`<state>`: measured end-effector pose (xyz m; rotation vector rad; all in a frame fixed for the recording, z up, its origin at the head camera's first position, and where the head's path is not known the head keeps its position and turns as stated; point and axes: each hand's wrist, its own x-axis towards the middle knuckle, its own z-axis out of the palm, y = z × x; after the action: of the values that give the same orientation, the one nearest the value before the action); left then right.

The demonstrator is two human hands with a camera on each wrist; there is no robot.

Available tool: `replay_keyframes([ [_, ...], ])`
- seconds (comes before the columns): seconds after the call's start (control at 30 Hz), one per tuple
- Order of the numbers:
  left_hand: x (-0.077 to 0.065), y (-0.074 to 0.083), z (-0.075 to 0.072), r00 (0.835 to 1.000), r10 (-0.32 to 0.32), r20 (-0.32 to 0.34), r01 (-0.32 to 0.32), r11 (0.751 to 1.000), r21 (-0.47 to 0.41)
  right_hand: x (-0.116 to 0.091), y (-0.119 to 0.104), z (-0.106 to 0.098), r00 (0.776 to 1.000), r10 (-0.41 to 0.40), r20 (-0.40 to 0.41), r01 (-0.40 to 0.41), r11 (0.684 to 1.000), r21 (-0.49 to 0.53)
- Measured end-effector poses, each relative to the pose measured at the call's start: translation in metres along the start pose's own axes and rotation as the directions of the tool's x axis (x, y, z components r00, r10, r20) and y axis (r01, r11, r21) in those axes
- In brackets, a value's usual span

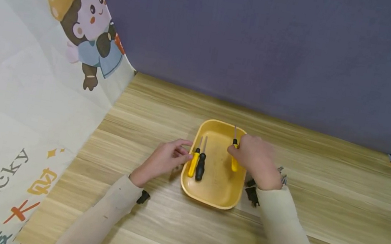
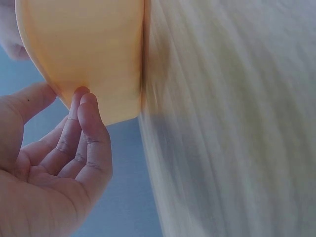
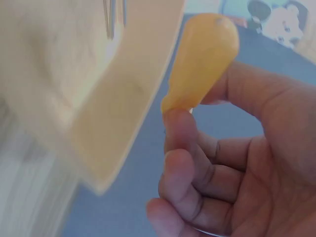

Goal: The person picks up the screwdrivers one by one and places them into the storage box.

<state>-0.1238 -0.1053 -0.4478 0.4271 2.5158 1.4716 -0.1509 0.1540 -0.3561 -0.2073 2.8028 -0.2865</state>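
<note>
Left hand (image 1: 166, 156): pinches the tray (image 1: 213, 194) rim
Right hand (image 1: 257, 158): grips a yellow screwdriver (image 1: 235, 163)
Tray: holds two more screwdrivers (image 1: 200, 168)

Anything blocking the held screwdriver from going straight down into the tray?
Nothing visible: the right hand holds the yellow screwdriver over the right part of the tray; the second yellow screwdriver and black screwdriver lie at its left.

Tray (image 1: 213, 190): on table (image 1: 328, 201).
Two screwdrivers (image 1: 200, 167): in tray, left side.
Third screwdriver (image 1: 234, 164): in right hand (image 1: 259, 160), over tray's right.
</note>
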Motion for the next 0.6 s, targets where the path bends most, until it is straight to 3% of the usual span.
replay_keyframes([
  [0.3, 0.001, 0.002, -0.001, 1.000, 0.004, 0.000, -0.004, 1.000, -0.013, 0.026, -0.036, 0.025, 0.992, -0.015, 0.122, 0.022, 0.998, -0.059],
  [0.6, 0.001, 0.001, -0.002, 1.000, 0.005, 0.009, -0.005, 1.000, -0.021, 0.037, -0.046, 0.047, 0.983, -0.003, 0.183, 0.018, 0.996, -0.085],
])
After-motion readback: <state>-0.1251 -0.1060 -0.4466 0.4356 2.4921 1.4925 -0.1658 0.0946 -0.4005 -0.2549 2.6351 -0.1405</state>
